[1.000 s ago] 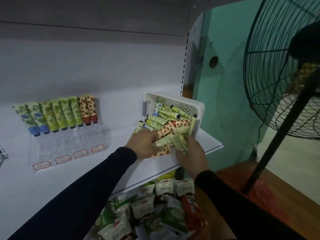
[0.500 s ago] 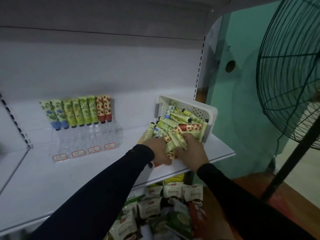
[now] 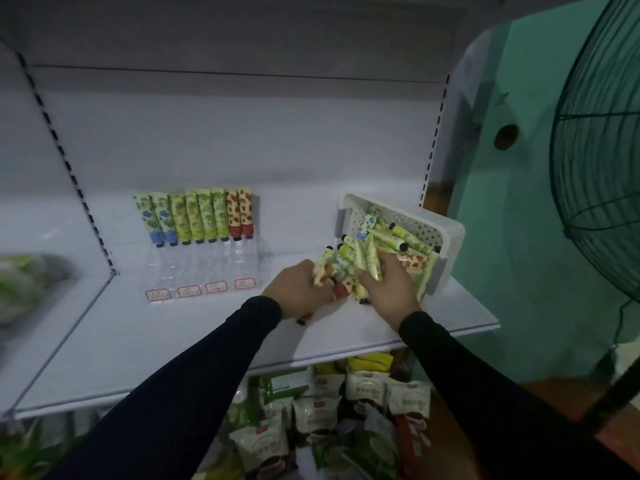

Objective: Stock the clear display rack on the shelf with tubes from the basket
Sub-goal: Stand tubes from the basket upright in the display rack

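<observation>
A clear display rack [image 3: 204,268] stands on the white shelf [image 3: 173,327] with several tubes [image 3: 195,216] upright in its back row, green, blue-capped and red ones. A white perforated basket [image 3: 446,233] lies tipped toward me at the right, full of tubes [image 3: 398,237] that spill onto the shelf. My left hand [image 3: 298,289] grips a bunch of tubes at the basket's mouth. My right hand [image 3: 388,289] holds several pale green tubes just beside it.
A large dark floor fan [image 3: 602,174] stands close at the right, in front of a green wall [image 3: 512,209]. Snack bags [image 3: 329,410] fill the shelf below. A blurred green package [image 3: 24,282] sits on the neighbouring shelf at the left.
The view has swung left and widened, showing more of the left shelf. Both hands stay at the basket's mouth, gathering tubes; the left hand has shifted slightly toward the rack.
</observation>
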Tool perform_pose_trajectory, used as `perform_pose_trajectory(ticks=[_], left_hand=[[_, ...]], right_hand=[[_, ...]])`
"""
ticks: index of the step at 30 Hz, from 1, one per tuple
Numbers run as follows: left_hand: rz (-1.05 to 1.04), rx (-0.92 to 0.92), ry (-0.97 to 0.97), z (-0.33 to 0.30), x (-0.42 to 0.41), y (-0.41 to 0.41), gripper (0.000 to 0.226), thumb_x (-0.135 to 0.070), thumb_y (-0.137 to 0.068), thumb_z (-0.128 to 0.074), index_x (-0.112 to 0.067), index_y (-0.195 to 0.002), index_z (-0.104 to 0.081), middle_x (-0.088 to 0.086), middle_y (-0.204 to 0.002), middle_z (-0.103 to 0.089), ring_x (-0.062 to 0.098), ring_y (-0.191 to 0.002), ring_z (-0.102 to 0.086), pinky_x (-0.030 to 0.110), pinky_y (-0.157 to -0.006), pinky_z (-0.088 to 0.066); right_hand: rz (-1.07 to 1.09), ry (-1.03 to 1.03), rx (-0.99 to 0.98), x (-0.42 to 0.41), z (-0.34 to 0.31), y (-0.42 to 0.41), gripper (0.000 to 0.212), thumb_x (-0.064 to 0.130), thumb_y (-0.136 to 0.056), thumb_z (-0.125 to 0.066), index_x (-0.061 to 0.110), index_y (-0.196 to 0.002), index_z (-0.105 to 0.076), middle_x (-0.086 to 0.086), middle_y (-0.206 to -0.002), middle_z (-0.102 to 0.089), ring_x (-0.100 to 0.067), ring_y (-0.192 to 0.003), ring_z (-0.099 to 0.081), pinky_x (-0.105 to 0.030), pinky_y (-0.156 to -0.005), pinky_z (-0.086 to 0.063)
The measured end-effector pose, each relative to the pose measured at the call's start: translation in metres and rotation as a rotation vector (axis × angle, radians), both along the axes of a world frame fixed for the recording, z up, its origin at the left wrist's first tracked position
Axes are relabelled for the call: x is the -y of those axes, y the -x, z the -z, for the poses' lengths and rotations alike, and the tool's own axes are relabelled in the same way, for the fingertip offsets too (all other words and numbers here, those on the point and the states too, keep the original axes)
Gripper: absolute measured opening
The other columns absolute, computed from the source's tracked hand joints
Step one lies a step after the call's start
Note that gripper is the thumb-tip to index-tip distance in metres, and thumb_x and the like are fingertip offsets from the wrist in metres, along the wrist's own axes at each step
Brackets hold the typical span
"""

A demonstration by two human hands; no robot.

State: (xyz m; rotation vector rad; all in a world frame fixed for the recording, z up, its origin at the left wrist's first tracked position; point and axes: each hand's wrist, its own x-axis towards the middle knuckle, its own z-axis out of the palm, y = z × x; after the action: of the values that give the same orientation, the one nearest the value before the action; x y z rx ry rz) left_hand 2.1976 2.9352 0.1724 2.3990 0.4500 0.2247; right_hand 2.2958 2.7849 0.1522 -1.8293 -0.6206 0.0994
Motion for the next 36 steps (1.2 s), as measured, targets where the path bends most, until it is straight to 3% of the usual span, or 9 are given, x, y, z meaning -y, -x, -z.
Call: perform_pose_trajectory(ticks=[3, 5, 12, 17, 21, 24, 29, 33, 36], left_hand=[[-0.173, 0.213, 0.607, -0.003, -0.016, 0.019, 0.022, -0.031, -0.091, -0.064, -0.014, -0.102, -0.056, 0.004, -0.086, -0.063, 0.017, -0.071, -0.061, 0.032, -0.066, -0.055], [-0.254, 0.305, 0.787, -0.003, -0.025, 0.031, 0.027, -0.037, -0.092, -0.065, -0.017, -0.108, -0.057, 0.005, -0.089, -0.061, 0.017, -0.069, -0.059, 0.031, -0.061, -0.055], [-0.221, 0.402, 0.883, 0.007, -0.047, 0.063, 0.030, -0.037, -0.093, -0.064, -0.013, -0.111, -0.066, 0.005, -0.087, -0.072, 0.016, -0.064, -0.066, 0.026, -0.052, -0.050], [-0.297, 0.428, 0.970, 0.016, -0.070, 0.074, 0.028, -0.026, -0.090, -0.069, -0.010, -0.114, -0.068, 0.012, -0.105, -0.075, 0.032, -0.100, -0.070, 0.046, -0.090, -0.056], [-0.397, 0.449, 0.983, 0.016, -0.086, 0.077, 0.024, -0.024, -0.092, -0.066, -0.009, -0.111, -0.068, 0.012, -0.100, -0.076, 0.031, -0.096, -0.072, 0.045, -0.087, -0.057], [-0.443, 0.470, 0.936, 0.015, -0.099, 0.078, 0.019, -0.022, -0.093, -0.063, -0.010, -0.107, -0.069, 0.012, -0.096, -0.076, 0.029, -0.090, -0.073, 0.038, -0.075, -0.059], [-0.447, 0.540, 0.953, 0.012, -0.119, 0.086, 0.016, -0.013, -0.094, -0.058, -0.006, -0.105, -0.066, 0.015, -0.094, -0.075, 0.027, -0.081, -0.072, 0.032, -0.064, -0.055], [-0.452, 0.591, 1.020, 0.011, -0.144, 0.102, 0.013, -0.010, -0.093, -0.057, -0.004, -0.104, -0.062, 0.016, -0.092, -0.072, 0.027, -0.076, -0.067, 0.035, -0.064, -0.052], [-0.435, 0.644, 1.061, 0.013, -0.164, 0.113, 0.016, -0.006, -0.093, -0.056, -0.001, -0.108, -0.058, 0.014, -0.086, -0.071, 0.027, -0.077, -0.070, 0.039, -0.066, -0.055]], right_hand=[[-0.150, -0.105, -0.174, -0.027, -0.008, 0.010, 0.037, 0.022, -0.094, -0.063, 0.013, -0.128, -0.054, 0.008, -0.128, -0.059, -0.016, -0.117, -0.057, -0.036, -0.102, -0.046], [-0.222, -0.143, -0.248, -0.046, -0.007, 0.020, 0.030, 0.020, -0.090, -0.066, 0.016, -0.120, -0.062, -0.001, -0.116, -0.069, -0.022, -0.108, -0.065, -0.050, -0.098, -0.050], [-0.493, -0.108, -0.225, -0.102, -0.006, 0.063, 0.027, 0.017, -0.093, -0.061, 0.016, -0.119, -0.065, 0.000, -0.113, -0.072, -0.019, -0.107, -0.067, -0.048, -0.098, -0.051], [-0.558, -0.046, -0.239, -0.128, -0.006, 0.074, 0.033, 0.015, -0.098, -0.050, 0.018, -0.130, -0.058, 0.002, -0.121, -0.068, -0.014, -0.111, -0.064, -0.041, -0.100, -0.051], [-0.536, -0.037, -0.333, -0.147, -0.008, 0.078, 0.039, 0.027, -0.105, -0.036, 0.016, -0.141, -0.048, -0.001, -0.136, -0.058, -0.017, -0.123, -0.056, -0.041, -0.108, -0.044], [-0.526, -0.026, -0.294, -0.160, -0.009, 0.081, 0.036, 0.025, -0.106, -0.034, 0.015, -0.135, -0.054, -0.002, -0.128, -0.063, -0.018, -0.117, -0.060, -0.041, -0.104, -0.047], [-0.523, -0.088, -0.325, -0.179, -0.018, 0.080, 0.022, 0.013, -0.101, -0.047, 0.013, -0.112, -0.066, -0.008, -0.110, -0.071, -0.027, -0.105, -0.067, -0.048, -0.098, -0.051], [-0.497, -0.085, -0.317, -0.193, -0.026, 0.072, 0.021, 0.013, -0.093, -0.062, 0.017, -0.114, -0.060, -0.010, -0.109, -0.069, -0.029, -0.103, -0.066, -0.057, -0.095, -0.050], [-0.501, -0.092, -0.297, -0.203, -0.032, 0.067, 0.020, 0.016, -0.091, -0.064, 0.011, -0.109, -0.056, -0.013, -0.102, -0.064, -0.025, -0.090, -0.061, -0.050, -0.090, -0.052]])
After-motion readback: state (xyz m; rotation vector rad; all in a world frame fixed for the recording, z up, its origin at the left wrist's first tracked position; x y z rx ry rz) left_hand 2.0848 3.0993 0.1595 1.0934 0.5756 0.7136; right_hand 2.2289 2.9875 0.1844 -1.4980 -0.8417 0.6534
